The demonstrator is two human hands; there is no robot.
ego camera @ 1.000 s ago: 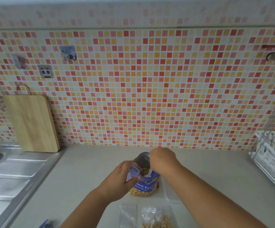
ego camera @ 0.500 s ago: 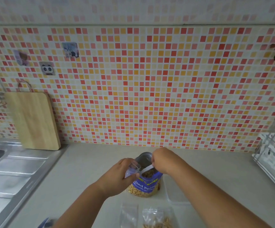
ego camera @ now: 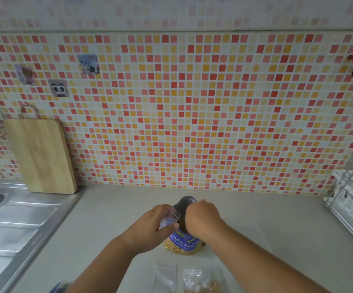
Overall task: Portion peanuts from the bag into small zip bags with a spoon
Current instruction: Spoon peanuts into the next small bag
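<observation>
A zip bag (ego camera: 169,218) is pinched by the left hand (ego camera: 150,227) beside the right hand (ego camera: 202,219), sunk into the peanut bag (ego camera: 181,244) below, its grip hidden and not to be told; a level spoonful should be lifted slowly.

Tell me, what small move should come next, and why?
Probably lift the right hand from the mouth of the peanut bag towards the small zip bag: the left hand pinches it beside that mouth, and it looks empty; the spoon is hidden.
</observation>
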